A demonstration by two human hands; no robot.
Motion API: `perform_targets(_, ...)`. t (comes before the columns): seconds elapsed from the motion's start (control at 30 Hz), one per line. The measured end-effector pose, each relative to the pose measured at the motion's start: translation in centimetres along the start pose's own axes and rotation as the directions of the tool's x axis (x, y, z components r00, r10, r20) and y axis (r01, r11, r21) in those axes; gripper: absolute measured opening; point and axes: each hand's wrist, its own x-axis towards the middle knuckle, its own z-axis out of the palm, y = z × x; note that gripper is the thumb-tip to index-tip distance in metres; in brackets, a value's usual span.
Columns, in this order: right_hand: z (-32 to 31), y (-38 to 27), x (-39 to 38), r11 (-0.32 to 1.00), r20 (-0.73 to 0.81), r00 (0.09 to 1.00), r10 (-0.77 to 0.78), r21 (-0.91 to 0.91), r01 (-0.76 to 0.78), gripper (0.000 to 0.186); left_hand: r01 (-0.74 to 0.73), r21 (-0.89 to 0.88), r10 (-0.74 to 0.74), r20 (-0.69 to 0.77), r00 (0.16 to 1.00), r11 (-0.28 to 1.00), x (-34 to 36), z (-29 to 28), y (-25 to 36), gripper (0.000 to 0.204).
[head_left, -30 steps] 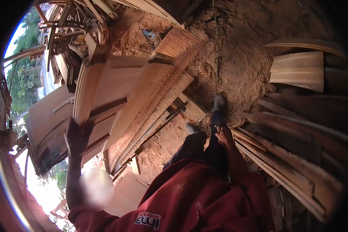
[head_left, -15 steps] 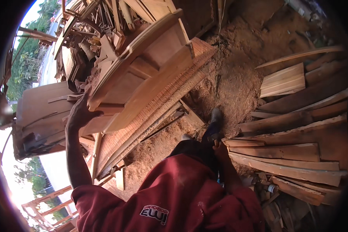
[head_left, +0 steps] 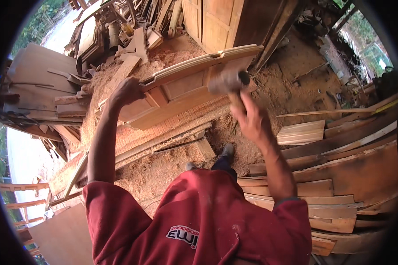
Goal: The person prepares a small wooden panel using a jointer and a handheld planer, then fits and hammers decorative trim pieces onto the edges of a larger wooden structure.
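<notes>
I judge the brown wooden panel (head_left: 185, 85), a framed piece with recessed fields, to be stiff and fairly heavy for its length, awkward to balance on one hand. The bare wood should grip dry rather than slip, though loose dust could spoil that. I'd take it by the thick upper rail, thumb on the near face, and keep off the thinner recessed fields, which I expect dent or split first. The blunt-headed hammer (head_left: 227, 82) with a short brown handle looks head-heavy to me, so I'd hold it low on the handle.

The panel lies across the upper middle of the frame, tilted on a reddish-brown bench of ridged wood (head_left: 177, 125). Its upper edge is paler, with a stepped profile; short crosspieces divide the orange-brown face. It looks bowed, but my lens may be doing that.

The left hand (head_left: 127, 92), left of upper centre, clasps that edge, its fingertips partly hidden. The right hand (head_left: 254, 119), right of centre, has its fingers wrapped round the hammer's handle. The grey-brown head is blurred in front of the panel; I cannot tell whether they touch.
</notes>
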Motion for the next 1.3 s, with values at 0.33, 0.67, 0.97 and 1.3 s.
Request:
perform_targets(0.33,4.1,-2.3,12.4,0.844,0.306,0.950,-0.058,-0.493,0.210,0.036,-0.005,0.076,0.011,-0.075,0.997,0.997,1.1,0.9,-0.6,0.023)
perform_targets(0.67,2.0,-6.3,15.6,0.914,0.043,0.949,-0.314,-0.257,0.314,0.035,0.034,0.034,-0.031,-0.081,0.996,0.999,-0.3,0.1,0.1,0.022)
perform_targets(0.97,2.8,-3.8,15.5,0.879,0.353,0.927,-0.127,-0.393,0.270,0.032,0.012,-0.002,-0.012,-0.063,0.998,1.000,0.3,0.0,-0.4,0.029)
perform_targets(1.3,5.3,-0.8,14.8,0.873,0.301,0.947,-0.114,-0.425,0.240,0.034,0.004,0.069,0.001,-0.067,0.998,0.998,0.2,0.0,0.3,0.023)
